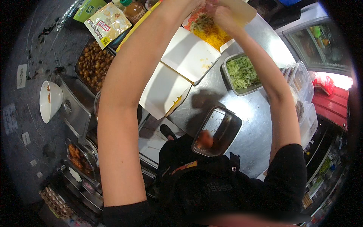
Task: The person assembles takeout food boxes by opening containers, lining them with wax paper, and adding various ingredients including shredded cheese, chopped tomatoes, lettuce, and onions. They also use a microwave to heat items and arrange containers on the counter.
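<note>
Both arms reach to the far edge of the counter, over a filled takeaway box (228,46). Inside it lie yellow rice (211,34), diced red pieces and a greenish-brown topping. My left hand (200,3) is partly cut off by the upper edge, so its fingers are hidden. My right hand (225,18) hovers above the food, smeared by motion. A pale raised flap (244,13) shows beside it. Nearer to me, open white takeaway boxes (191,55) sit with their lids spread. To the right, a metal container (237,93) holds shredded pale-green vegetable (242,70).
A metal pan (227,138) with brown residue and a reddish piece stands near my body. At left are a tray of round brown food (93,64), a tilted white bowl (51,101) and a printed packet (107,24). Clear plastic containers (304,81) line the right edge.
</note>
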Tool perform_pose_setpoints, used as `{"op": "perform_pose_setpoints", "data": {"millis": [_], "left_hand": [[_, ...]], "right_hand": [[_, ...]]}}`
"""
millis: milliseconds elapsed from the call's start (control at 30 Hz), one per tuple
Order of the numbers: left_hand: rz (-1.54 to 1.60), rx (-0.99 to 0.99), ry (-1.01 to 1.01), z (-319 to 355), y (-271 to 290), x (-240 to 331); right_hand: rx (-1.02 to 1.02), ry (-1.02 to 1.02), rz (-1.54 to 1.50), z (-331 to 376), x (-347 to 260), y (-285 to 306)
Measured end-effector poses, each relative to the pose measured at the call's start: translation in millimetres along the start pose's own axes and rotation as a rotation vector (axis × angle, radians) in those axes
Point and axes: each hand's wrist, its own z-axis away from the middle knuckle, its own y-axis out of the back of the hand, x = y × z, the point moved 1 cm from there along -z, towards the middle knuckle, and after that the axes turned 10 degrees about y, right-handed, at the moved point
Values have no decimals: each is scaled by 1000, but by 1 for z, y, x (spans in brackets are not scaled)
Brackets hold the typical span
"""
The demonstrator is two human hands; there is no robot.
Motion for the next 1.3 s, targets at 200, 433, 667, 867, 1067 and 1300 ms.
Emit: {"op": "perform_pose_setpoints", "data": {"millis": [200,433,667,867,1067,1300], "left_hand": [[57,-117,-42,3,-15,8],[53,-84,-35,-7,-4,-1],[28,-118,-36,-9,-16,5],[21,-103,-20,-14,-9,-1],[17,-93,-4,-20,-1,-5],[-12,-240,40,-53,12,-14]], "right_hand": [[164,-8,214,31,46,-41],[-196,-144,273,10,30,-47],[-6,-113,343,26,38,-48],[107,-70,-64,9,-16,-36],[47,67,-79,-2,-50,-42],[222,-296,-535,-23,-27,9]]}}
